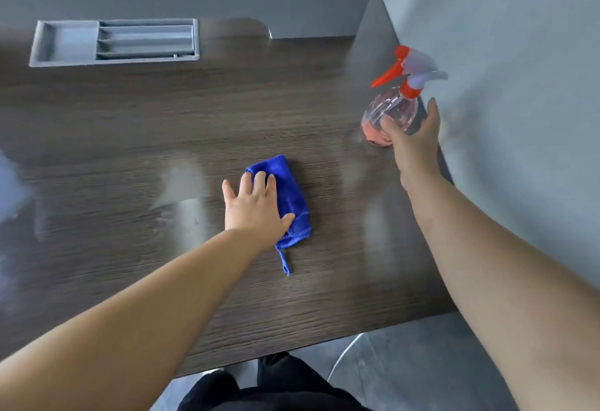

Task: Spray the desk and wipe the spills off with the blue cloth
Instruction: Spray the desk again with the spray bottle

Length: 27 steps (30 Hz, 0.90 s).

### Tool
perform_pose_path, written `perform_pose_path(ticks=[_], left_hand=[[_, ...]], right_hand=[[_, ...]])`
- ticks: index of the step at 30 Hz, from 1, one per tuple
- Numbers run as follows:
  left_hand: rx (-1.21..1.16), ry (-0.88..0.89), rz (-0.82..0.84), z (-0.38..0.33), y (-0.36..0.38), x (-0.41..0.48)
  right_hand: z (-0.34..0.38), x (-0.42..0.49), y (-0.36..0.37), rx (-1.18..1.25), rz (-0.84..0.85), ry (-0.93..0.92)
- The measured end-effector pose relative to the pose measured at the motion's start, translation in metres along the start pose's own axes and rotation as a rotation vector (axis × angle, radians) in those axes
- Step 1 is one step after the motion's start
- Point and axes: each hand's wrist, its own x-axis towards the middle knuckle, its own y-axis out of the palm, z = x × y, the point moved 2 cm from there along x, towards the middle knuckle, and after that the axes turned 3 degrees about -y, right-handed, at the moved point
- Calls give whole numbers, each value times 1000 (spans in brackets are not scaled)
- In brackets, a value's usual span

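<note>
The dark wood desk (pixel 130 137) has pale wet smears. A folded blue cloth (pixel 289 196) lies flat in the middle. A clear spray bottle (pixel 389 115) with pink liquid stands upright at the right.
</note>
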Motion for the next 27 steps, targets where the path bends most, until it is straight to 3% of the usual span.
perform_pose_path(ticks=[6, 9, 13, 16, 21, 24, 27], left_hand=[[47, -21, 31, -12, 3, -1], [71, -10, 30, -12, 4, -2], [8, 0, 83, -9, 5, -3], [-47, 17, 101, -8, 4, -3], [-82, 38, 119, -5, 2, 0], [-133, 47, 132, -2, 0, 0], [-191, 73, 125, 2, 0, -4]], right_hand=[[3, 26, -11, -176, -42, -118], [5, 35, -16, -282, 34, -156], [15, 44, -18, -194, 83, -152], [15, 32, -26, -258, 148, -180], [19, 7, -21, -370, 445, -477], [23, -6, -8, -380, 460, -585], [23, -16, -4, -340, 436, -546]])
